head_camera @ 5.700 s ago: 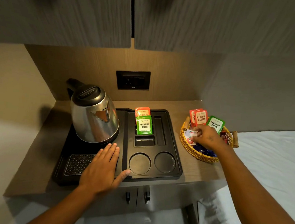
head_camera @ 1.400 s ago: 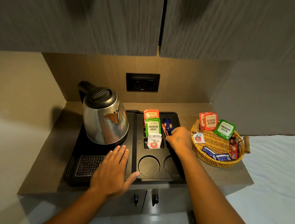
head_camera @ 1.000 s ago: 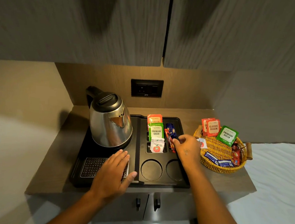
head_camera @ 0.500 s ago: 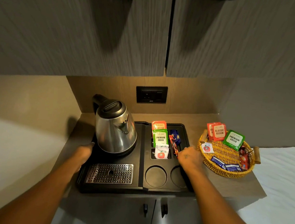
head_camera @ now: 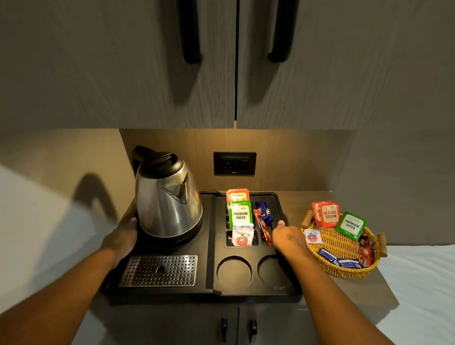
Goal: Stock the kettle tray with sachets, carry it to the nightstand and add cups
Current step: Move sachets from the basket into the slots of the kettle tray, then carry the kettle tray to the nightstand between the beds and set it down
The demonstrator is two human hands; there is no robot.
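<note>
Cabinet doors (head_camera: 148, 57) overhead, surface (head_camera: 369, 289) below them, bed (head_camera: 430, 283) at right. Tray (head_camera: 209, 290) sits flat on the surface. Kettle (head_camera: 168, 197) upright on the tray's left half, drip grate (head_camera: 158, 270) in front of it. Two round cup wells at tray front right, both bare. Basket (head_camera: 320, 261) on the surface just right of the tray, holding red, green, blue and white sachets.

Both arms reach forward, forearms roughly parallel. Left hand (head_camera: 122, 236) wraps the tray's left edge beside the kettle base, grip clenched on the tray (fingertips hidden under the rim). Right hand (head_camera: 289, 239) on the tray's right edge, thumb on top pointing away, grip closed on the tray, between sachet slots and basket.

Sachets (head_camera: 240, 214) stand in the tray's rear slots: red behind green, white one in front, blue and red sticks in the slot to their right.
</note>
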